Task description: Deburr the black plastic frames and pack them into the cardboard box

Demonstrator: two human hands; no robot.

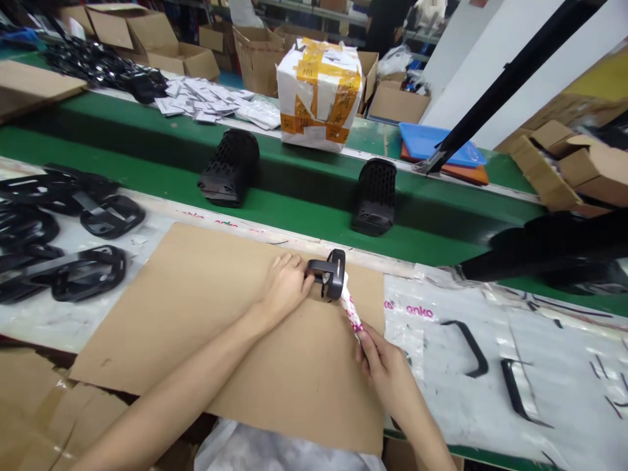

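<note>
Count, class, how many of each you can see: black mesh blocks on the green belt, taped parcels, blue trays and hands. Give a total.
Black mesh blocks: 2
Taped parcels: 1
Blue trays: 1
Hands: 2
Total: 6

Green conveyor line, open cardboard cartons behind it, and a white wall beyond
</note>
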